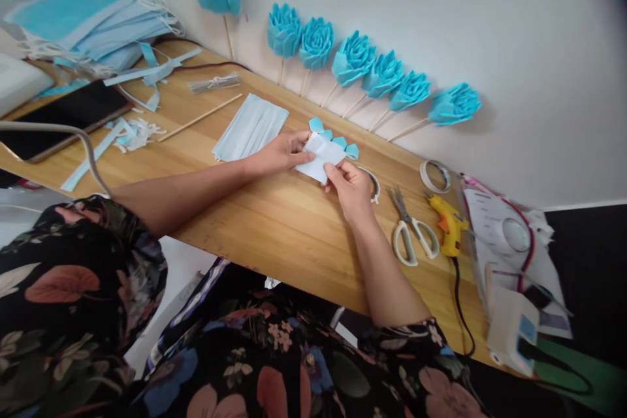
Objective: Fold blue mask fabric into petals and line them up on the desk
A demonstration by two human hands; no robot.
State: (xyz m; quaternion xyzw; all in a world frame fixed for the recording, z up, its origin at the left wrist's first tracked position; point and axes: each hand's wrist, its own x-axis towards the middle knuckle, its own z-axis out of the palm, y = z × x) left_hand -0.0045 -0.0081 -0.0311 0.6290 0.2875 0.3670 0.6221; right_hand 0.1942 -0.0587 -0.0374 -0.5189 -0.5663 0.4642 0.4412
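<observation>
**Both hands pinching folded mask piece over desk**

I see left hand (279,153) fingertips closed on the left edge of a white folded mask piece (321,155), right hand (349,188) pinching its lower right corner. Piece held just above the wooden table (274,228), blue petal pieces (337,140) right behind it. No readable writing anywhere. Both forearms extended, wrists low. Scissors (410,228) and yellow glue gun (448,222) near the right hand.

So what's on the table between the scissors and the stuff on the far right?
A yellow glue gun lies between the scissors and the white papers, seen in the head view.
</observation>
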